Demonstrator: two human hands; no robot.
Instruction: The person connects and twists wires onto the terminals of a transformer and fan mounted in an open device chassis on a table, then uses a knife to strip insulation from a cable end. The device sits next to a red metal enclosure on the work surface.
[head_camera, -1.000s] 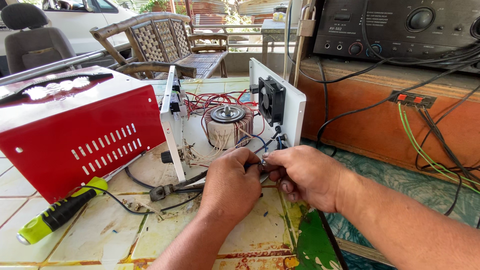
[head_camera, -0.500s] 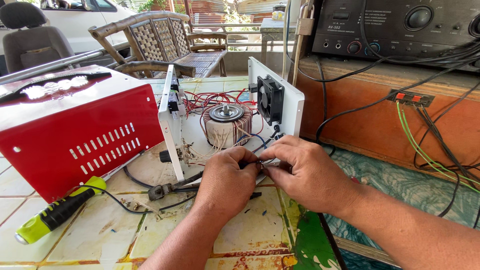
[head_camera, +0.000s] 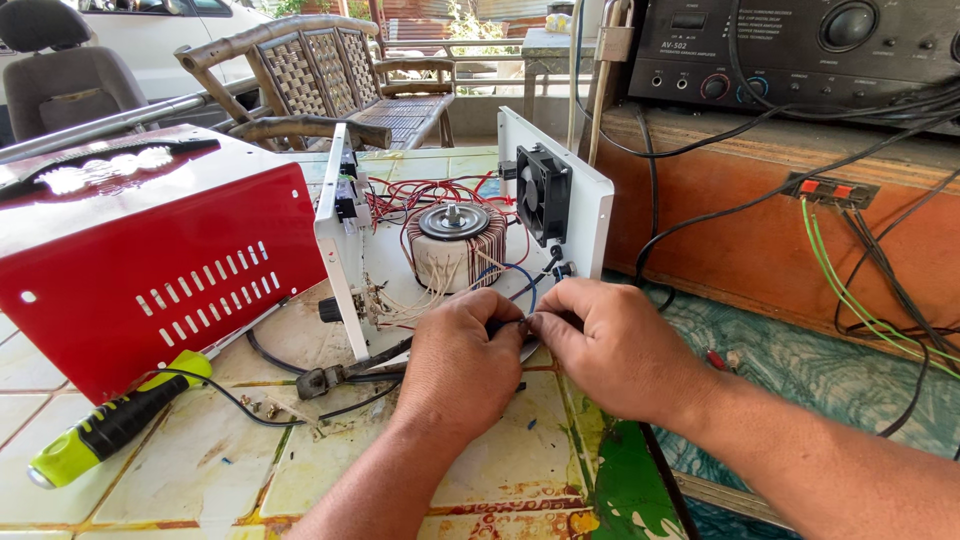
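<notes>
Both hands, left (head_camera: 462, 365) and right (head_camera: 612, 350), are pinching a thin wire (head_camera: 524, 322) between fingertips (pliers (head_camera: 345, 375) lying alongside), near the table's (head_camera: 480, 470) right edge, bare tiles lying nearer.

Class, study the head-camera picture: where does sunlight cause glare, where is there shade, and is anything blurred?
Head view: hard sunlight burns out the top of the red metal cover; the left hand and right hand are sharp and evenly lit; the black amplifier sits in shade; the yellow-green screwdriver casts a short shadow on the tiles.
</notes>
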